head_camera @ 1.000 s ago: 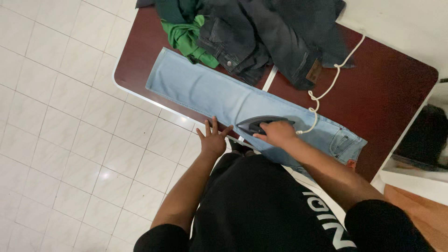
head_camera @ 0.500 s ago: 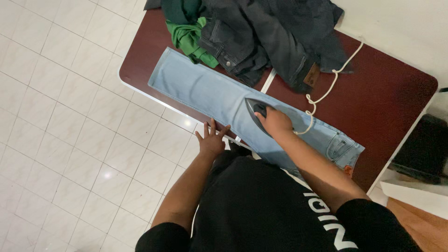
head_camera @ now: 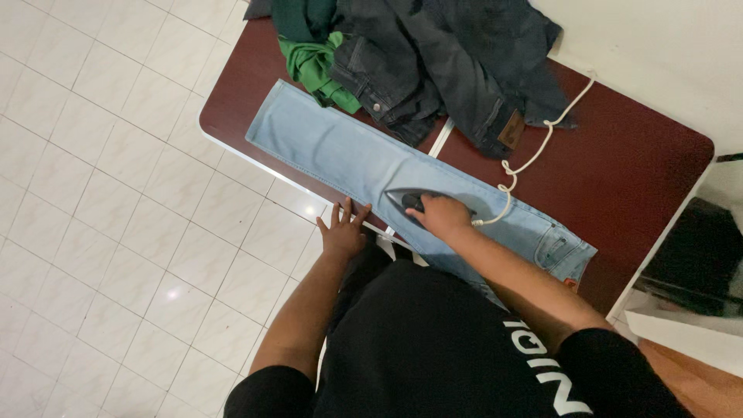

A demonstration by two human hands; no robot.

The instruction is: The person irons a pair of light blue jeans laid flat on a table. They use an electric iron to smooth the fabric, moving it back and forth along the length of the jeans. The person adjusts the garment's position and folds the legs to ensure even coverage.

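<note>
A dark reddish-brown surface (head_camera: 635,170) with rounded corners and a pale edge stood over a floor (head_camera: 101,193) of white square tiles. At its far end lay a heap of dark denim clothes (head_camera: 449,62), 1 piece showing a brown patch at its waistband. A bright green garment (head_camera: 313,66) was bunched against the heap's left side, partly under a darker green one (head_camera: 298,17). Right of the surface sat a black object (head_camera: 696,255), too dim to identify.

My right hand (head_camera: 441,214) has slid the iron (head_camera: 414,200) further along the light-blue jeans (head_camera: 333,147), toward the leg end.
</note>
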